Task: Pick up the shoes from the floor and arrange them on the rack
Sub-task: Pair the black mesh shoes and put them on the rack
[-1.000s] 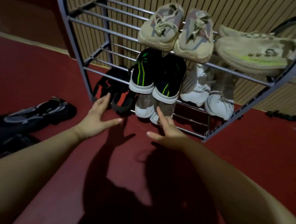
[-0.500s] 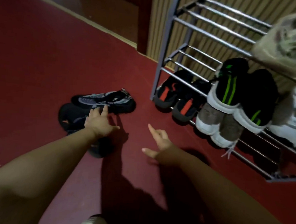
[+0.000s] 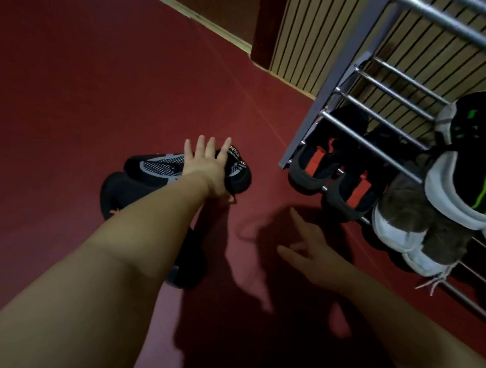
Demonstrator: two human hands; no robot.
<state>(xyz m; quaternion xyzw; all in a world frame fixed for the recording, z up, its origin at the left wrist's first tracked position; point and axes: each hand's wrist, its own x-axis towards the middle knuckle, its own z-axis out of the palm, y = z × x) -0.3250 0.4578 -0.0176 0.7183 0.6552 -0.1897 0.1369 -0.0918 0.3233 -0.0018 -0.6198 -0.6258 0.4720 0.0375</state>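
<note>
The left hand (image 3: 205, 170) lies over a grey-black shoe (image 3: 154, 167) on the red floor (image 3: 71, 88). Its grip is open, with the fingers straight and spread, and it seems only to touch the shoe. A black shoe (image 3: 122, 190) lies just beside, partly under the arm. The right hand (image 3: 311, 250) hovers loose and holds nothing. The rack (image 3: 312, 108) holds an orange-marked pair (image 3: 311, 165) and a grey pair (image 3: 399, 221) on its low shelf, and a green-striped shoe (image 3: 475, 181) above them.
</note>
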